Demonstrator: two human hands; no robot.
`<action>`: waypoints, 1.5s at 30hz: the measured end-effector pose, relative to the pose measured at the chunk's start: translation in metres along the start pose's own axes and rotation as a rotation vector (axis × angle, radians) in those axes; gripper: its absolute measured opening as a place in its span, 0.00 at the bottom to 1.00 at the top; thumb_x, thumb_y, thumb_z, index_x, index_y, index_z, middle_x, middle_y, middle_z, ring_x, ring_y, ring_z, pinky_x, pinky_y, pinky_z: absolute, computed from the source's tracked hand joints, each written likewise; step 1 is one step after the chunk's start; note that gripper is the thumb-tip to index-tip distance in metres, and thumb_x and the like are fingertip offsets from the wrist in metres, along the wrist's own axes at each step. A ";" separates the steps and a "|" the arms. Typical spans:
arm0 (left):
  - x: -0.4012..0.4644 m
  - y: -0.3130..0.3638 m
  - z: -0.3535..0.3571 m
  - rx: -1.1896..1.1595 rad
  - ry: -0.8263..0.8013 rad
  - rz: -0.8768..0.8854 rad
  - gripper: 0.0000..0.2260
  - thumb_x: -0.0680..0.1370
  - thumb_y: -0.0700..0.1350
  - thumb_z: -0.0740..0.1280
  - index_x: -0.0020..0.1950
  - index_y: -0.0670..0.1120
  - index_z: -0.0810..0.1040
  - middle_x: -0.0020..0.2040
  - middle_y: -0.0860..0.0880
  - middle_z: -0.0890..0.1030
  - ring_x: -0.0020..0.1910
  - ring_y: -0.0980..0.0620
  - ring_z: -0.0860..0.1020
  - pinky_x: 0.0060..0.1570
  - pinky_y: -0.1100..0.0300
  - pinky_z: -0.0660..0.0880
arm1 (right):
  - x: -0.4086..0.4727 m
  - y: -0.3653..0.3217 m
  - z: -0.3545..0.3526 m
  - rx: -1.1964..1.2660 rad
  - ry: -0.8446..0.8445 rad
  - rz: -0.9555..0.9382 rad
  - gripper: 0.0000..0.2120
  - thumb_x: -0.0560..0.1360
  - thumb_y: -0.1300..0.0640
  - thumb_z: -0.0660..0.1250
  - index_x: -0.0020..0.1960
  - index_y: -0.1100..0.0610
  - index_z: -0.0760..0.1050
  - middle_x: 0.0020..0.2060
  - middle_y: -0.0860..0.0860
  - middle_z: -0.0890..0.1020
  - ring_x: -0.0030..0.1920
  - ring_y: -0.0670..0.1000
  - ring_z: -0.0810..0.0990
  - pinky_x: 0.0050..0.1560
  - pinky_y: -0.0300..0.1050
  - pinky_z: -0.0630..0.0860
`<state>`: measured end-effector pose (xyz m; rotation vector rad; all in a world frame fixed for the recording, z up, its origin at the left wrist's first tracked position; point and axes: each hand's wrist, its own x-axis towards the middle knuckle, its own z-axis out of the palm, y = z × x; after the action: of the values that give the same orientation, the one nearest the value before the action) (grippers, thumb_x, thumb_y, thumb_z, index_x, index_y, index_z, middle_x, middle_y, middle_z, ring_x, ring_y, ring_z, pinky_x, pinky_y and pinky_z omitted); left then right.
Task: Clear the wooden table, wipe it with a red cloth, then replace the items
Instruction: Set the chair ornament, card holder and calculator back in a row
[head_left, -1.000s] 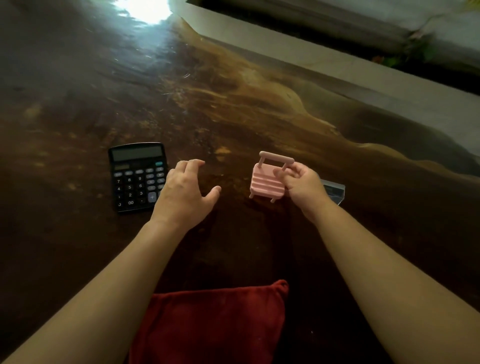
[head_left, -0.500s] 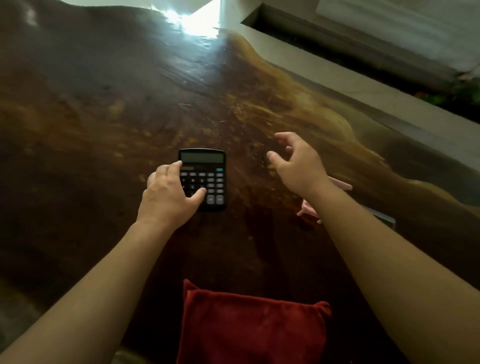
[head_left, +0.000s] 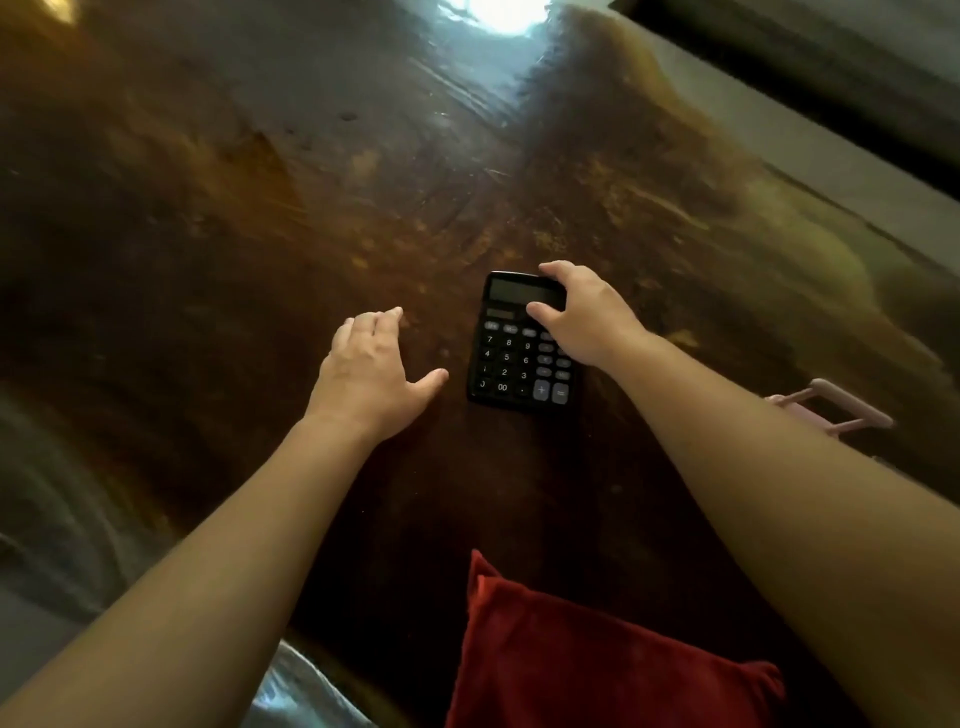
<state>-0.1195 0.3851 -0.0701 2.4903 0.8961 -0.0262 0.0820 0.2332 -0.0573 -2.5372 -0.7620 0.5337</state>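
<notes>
A black calculator lies flat on the dark wooden table, near the middle. My right hand grips its top right corner, thumb on the face and fingers over the far edge. My left hand hovers open just left of the calculator, not touching it. A folded red cloth lies at the table's near edge. A small pink stand sits to the right, half hidden behind my right forearm.
The table's wavy right edge runs diagonally, with pale floor and a dark strip beyond it. Bright glare falls on the far end of the tabletop. A silvery surface shows below the near edge.
My right hand left the pink stand on the table and moved onto the calculator. My left hand let go of the calculator and drew off to its left. The view swung left.
</notes>
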 end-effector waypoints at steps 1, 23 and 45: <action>0.000 -0.002 0.001 0.001 -0.001 0.000 0.42 0.74 0.64 0.70 0.80 0.45 0.59 0.77 0.44 0.65 0.77 0.42 0.59 0.74 0.45 0.62 | 0.002 -0.001 0.003 -0.009 0.001 0.003 0.25 0.80 0.50 0.67 0.75 0.50 0.67 0.68 0.52 0.74 0.67 0.56 0.72 0.64 0.53 0.72; -0.028 0.126 0.030 0.018 -0.090 0.205 0.40 0.74 0.63 0.70 0.79 0.48 0.59 0.76 0.45 0.67 0.74 0.43 0.64 0.69 0.44 0.66 | -0.108 0.091 -0.142 0.385 0.233 0.182 0.12 0.82 0.59 0.63 0.43 0.44 0.76 0.43 0.46 0.81 0.46 0.50 0.79 0.45 0.45 0.75; -0.162 0.317 0.139 0.177 -0.079 0.545 0.27 0.73 0.59 0.73 0.65 0.46 0.75 0.61 0.42 0.76 0.59 0.41 0.75 0.50 0.47 0.77 | -0.329 0.368 -0.228 0.383 0.387 0.594 0.10 0.83 0.57 0.62 0.47 0.44 0.76 0.49 0.47 0.79 0.49 0.48 0.77 0.42 0.46 0.73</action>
<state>-0.0353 0.0156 -0.0239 2.7940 0.1672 -0.0216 0.0899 -0.3048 0.0227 -2.3589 0.2279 0.3062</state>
